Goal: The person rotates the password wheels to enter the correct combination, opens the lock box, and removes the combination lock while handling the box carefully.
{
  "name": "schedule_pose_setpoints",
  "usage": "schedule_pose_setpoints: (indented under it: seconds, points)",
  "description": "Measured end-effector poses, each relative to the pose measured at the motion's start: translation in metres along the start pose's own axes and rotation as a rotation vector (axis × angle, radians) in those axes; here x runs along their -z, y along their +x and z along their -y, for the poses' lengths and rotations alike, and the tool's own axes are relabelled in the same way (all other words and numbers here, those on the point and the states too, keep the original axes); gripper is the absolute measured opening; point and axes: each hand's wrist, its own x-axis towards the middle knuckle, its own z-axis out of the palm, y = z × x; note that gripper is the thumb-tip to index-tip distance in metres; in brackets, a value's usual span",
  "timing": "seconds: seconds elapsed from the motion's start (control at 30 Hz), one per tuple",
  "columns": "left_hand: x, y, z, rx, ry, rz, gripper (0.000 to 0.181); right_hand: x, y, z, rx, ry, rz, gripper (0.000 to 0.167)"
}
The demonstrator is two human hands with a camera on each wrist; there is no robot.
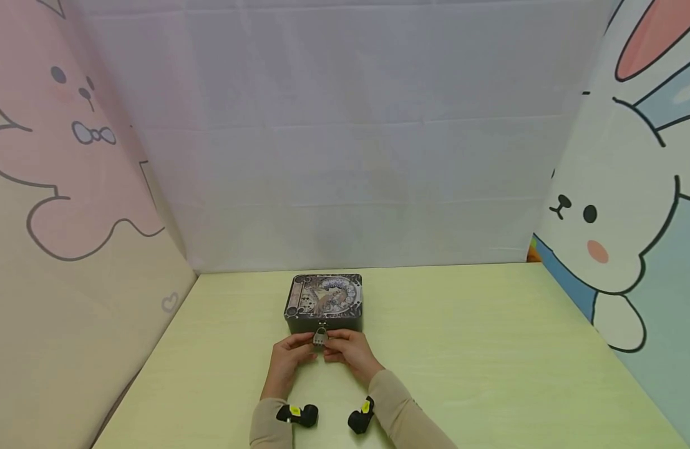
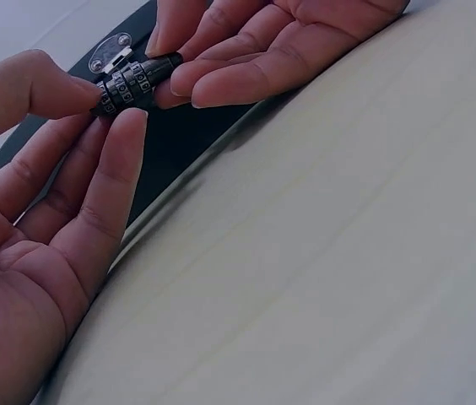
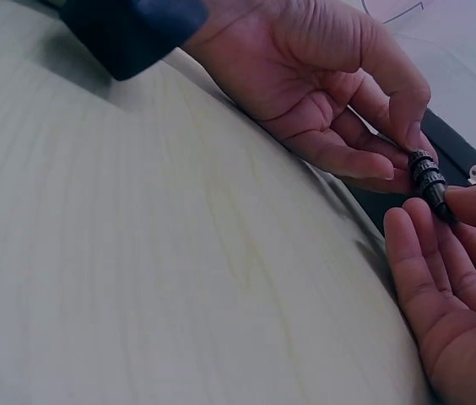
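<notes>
A dark metal tin box (image 1: 325, 298) with an ornate printed lid sits closed on the table. From the clasp (image 2: 111, 52) on its front hangs a small combination padlock (image 1: 320, 338). The padlock's lettered or numbered dials (image 2: 127, 84) face up in the left wrist view, though the characters are too small to read. My left hand (image 1: 287, 360) pinches one end of the lock between thumb and fingers. At its other end, the right hand (image 1: 352, 353) grips it with thumb and fingertips. In the right wrist view, both thumbs touch the lock body (image 3: 428, 177).
The pale yellow table (image 1: 491, 349) spreads out around the box. A white cloth (image 1: 367, 137) hangs behind it, and panels with cartoon animals stand at the left and right. Black wrist cameras (image 1: 360, 416) are strapped over the beige sleeves.
</notes>
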Motion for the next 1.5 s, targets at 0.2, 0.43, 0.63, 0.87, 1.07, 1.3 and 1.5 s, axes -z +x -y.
schedule_pose_setpoints:
  seconds: [0.2, 0.43, 0.63, 0.87, 1.07, 1.3, 1.5]
  points:
    - [-0.0002, 0.0014, 0.0011, 0.006, -0.001, -0.010, 0.027, 0.0006, 0.0007, -0.0002, 0.000, -0.002, 0.002, 0.034]
    - [0.0048, -0.0011, 0.0040, -0.130, -0.050, 0.111, 0.020, 0.0007, 0.0002, -0.0001, 0.000, -0.005, 0.002, 0.034]
    - [-0.0001, -0.0009, 0.0003, -0.020, -0.010, 0.004, 0.030, 0.0004, -0.0008, -0.0003, 0.004, -0.005, 0.005, 0.034]
    - [-0.0019, -0.0007, -0.0019, 0.024, 0.019, -0.034, 0.030, 0.0006, -0.0012, -0.0007, -0.005, 0.000, 0.008, 0.034]
    - [-0.0035, 0.0007, -0.0032, 0.023, 0.049, -0.049, 0.029, 0.0004, 0.0000, -0.0002, 0.003, -0.009, 0.000, 0.033]
    - [-0.0037, 0.0019, -0.0030, 0.022, 0.052, -0.054, 0.029, 0.0008, 0.0016, -0.0009, 0.000, -0.010, 0.000, 0.033]
    - [-0.0044, 0.0000, -0.0037, 0.022, 0.050, -0.053, 0.028, 0.0011, 0.0000, -0.0010, 0.008, -0.007, 0.008, 0.033]
